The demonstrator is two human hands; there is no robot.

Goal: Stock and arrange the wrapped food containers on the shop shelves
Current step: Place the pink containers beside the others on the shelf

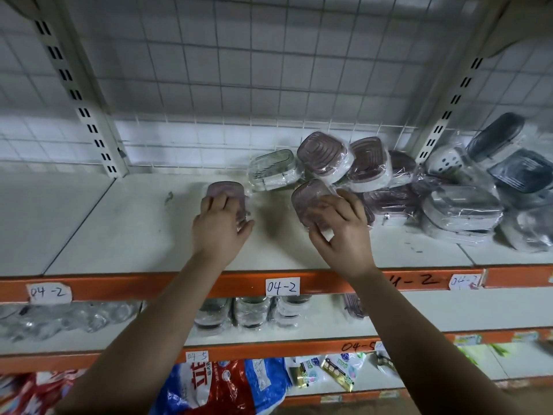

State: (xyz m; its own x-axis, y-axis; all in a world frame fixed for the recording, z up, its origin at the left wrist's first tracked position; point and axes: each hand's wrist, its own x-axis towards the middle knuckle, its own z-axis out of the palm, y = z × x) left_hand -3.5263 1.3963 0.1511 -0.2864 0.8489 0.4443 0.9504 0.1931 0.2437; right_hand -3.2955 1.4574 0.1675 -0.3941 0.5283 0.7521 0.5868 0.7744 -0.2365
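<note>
Under left hand [220, 226] and right hand [341, 232], wrapped containers [223, 188] sit half hidden.

A handwritten label [282, 286] reads 04-2. Lower down, near, lies a red-and-blue bag [215, 384] beside small sachets [338, 371].

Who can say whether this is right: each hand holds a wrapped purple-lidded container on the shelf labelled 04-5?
The shelf number is wrong. The head view shows the left hand holding one wrapped purple-lidded container and the right hand holding a second purple-lidded container on the shelf whose label reads 04-2, not 04-5.
</note>
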